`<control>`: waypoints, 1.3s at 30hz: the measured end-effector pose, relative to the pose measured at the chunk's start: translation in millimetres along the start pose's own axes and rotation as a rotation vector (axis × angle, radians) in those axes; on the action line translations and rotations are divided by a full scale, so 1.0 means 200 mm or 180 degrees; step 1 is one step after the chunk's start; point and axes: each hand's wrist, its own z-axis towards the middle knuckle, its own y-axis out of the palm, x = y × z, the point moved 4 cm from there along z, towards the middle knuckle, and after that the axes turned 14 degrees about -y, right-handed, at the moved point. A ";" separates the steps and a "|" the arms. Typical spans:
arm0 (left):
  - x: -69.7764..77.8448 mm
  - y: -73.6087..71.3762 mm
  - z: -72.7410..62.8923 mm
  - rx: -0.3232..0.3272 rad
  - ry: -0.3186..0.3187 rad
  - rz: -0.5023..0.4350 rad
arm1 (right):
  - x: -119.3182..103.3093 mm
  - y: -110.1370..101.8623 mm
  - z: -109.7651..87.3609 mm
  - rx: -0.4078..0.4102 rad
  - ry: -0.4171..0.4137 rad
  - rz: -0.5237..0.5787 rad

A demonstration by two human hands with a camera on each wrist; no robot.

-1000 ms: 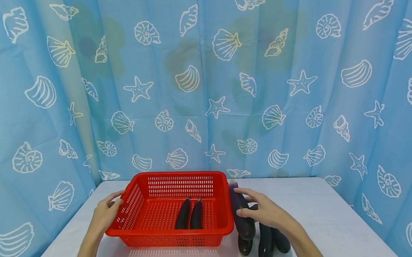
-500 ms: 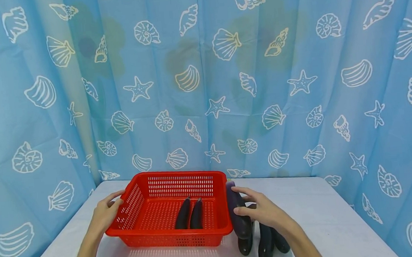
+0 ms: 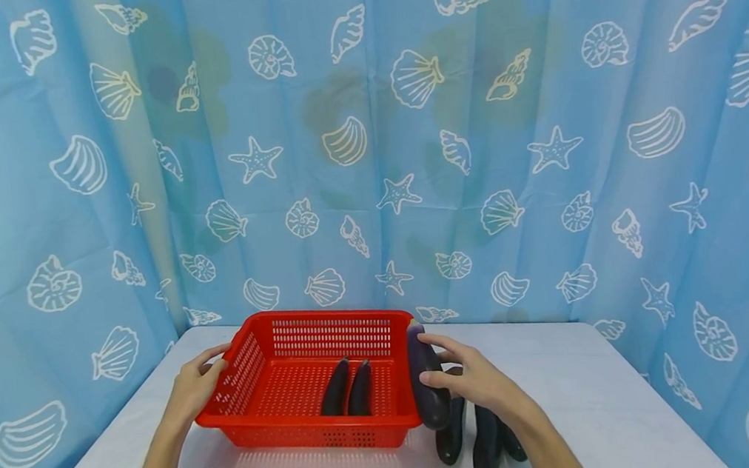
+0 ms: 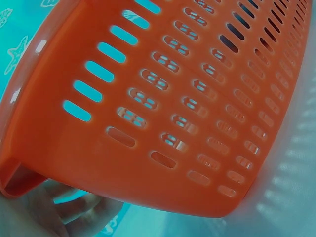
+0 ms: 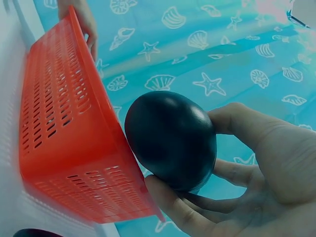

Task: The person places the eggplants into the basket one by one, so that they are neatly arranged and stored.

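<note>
1 hand [image 3: 477,382] grips eggplant [image 3: 427,382] beside basket rim [image 3: 310,419].

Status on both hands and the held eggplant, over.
Left hand gripping red basket, left end. Right hand holding eggplant at basket's right end, not yet inside. In the way: basket's right wall.

The right hand [image 5: 276,170] grips a dark eggplant [image 5: 170,140] beside a red basket [image 5: 91,143]

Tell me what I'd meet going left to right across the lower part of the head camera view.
Left hand → left eggplant inside the red basket → right eggplant inside it → held eggplant → right hand.
</note>
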 end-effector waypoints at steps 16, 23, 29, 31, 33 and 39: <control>0.00 0.00 0.00 0.0016 -0.0013 0.0008 | -0.02 0.03 0.06 -0.0030 -0.0060 0.0160; 0.00 0.00 0.01 0.0009 0.0020 -0.0032 | -0.04 0.05 0.10 0.0018 -0.0050 0.0156; 0.00 0.00 0.02 -0.0013 0.0021 -0.0024 | -0.03 0.07 0.13 0.0035 0.0007 0.0182; 0.00 0.00 0.01 -0.0019 0.0010 -0.0022 | -0.03 0.07 0.14 0.0054 0.0023 0.0166; 0.00 0.00 0.01 -0.0020 -0.0001 -0.0027 | -0.03 0.08 0.15 0.0060 0.0029 0.0153; 0.00 0.00 0.01 -0.0011 0.0001 -0.0023 | -0.02 0.11 0.17 0.0051 -0.0008 0.0098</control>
